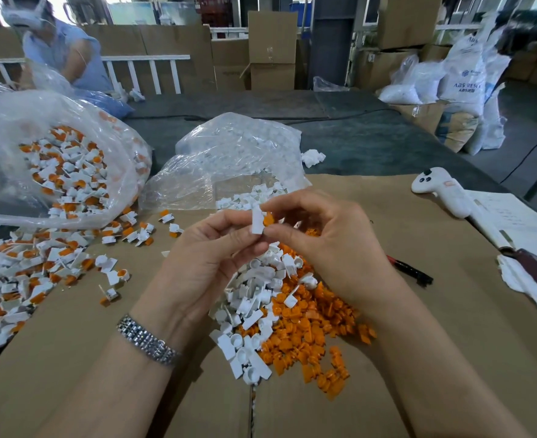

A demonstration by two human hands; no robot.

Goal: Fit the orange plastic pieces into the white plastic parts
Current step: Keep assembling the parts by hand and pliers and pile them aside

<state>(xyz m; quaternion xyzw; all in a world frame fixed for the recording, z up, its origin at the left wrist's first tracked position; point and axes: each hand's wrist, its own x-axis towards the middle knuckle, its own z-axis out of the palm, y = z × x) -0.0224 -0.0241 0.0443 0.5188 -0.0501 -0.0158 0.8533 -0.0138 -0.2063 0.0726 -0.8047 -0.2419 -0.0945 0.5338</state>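
Observation:
My left hand [210, 254] pinches a small white plastic part [257, 221] between thumb and fingers, above the middle of the cardboard. My right hand [321, 235] pinches an orange piece [268, 219] and holds it against the white part's right side. Below both hands lies a heap of loose white parts [254, 298]. Beside it, on the right, is a heap of loose orange pieces [305, 333].
Fitted white-and-orange parts [24, 279] spread over the left of the cardboard [419, 358], and more fill a clear bag [65, 172]. Another clear bag [238, 159] holds white parts behind my hands. A white controller [441, 191], papers [513, 222] and a pen [409, 270] lie at the right.

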